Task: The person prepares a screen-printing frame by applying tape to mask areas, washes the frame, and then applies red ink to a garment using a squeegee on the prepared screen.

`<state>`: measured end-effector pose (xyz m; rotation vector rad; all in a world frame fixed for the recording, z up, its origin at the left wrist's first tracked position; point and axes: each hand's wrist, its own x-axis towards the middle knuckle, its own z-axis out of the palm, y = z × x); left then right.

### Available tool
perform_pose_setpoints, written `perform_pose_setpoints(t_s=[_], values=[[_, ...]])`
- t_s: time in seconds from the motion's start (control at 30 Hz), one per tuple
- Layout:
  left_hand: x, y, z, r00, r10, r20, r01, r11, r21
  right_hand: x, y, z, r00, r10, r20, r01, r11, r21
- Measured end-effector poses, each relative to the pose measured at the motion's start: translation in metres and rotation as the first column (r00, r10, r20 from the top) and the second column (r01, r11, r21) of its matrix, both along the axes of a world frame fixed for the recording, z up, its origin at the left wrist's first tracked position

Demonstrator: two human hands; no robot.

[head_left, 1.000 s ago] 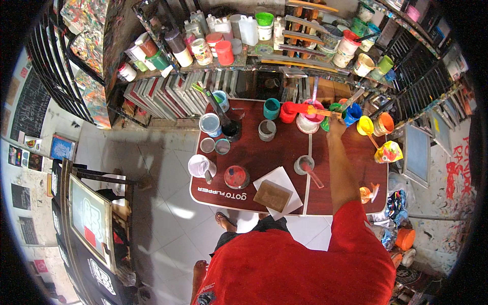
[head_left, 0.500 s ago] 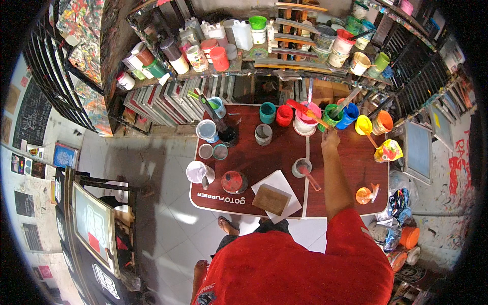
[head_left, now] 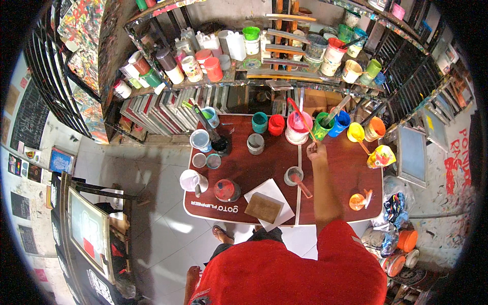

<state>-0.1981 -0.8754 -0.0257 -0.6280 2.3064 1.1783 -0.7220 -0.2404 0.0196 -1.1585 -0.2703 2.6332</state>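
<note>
Red stick is being gripped by the right hand, stirring the pink paint tub (far side); lifting out cleanly comes next

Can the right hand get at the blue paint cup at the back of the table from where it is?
Probably yes. The right hand is stretched toward the back row, and the blue cup stands just beyond it, beside the green cup. The sticks in both cups might get bumped.
</note>
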Motion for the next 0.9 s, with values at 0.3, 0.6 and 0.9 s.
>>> perform_pose_setpoints(t_s=[0.3,0.6,0.9], values=[[0.014,-0.014,-0.016,0.997,-0.077,-0.017,0.076,0.996,-0.054,0.0,-0.026,0.01,0.988,0.067,-0.137,-0.088,0.984,-0.155],[-0.007,-0.003,0.003,0.994,-0.1,0.054,0.106,0.987,-0.12,0.006,-0.064,0.044,0.974,0.052,-0.22,-0.13,0.925,-0.356],[0.011,0.001,0.011,0.964,0.262,0.039,-0.265,0.96,0.092,0.038,-0.124,0.1,0.958,-0.032,-0.285,-0.109,0.878,-0.467]])
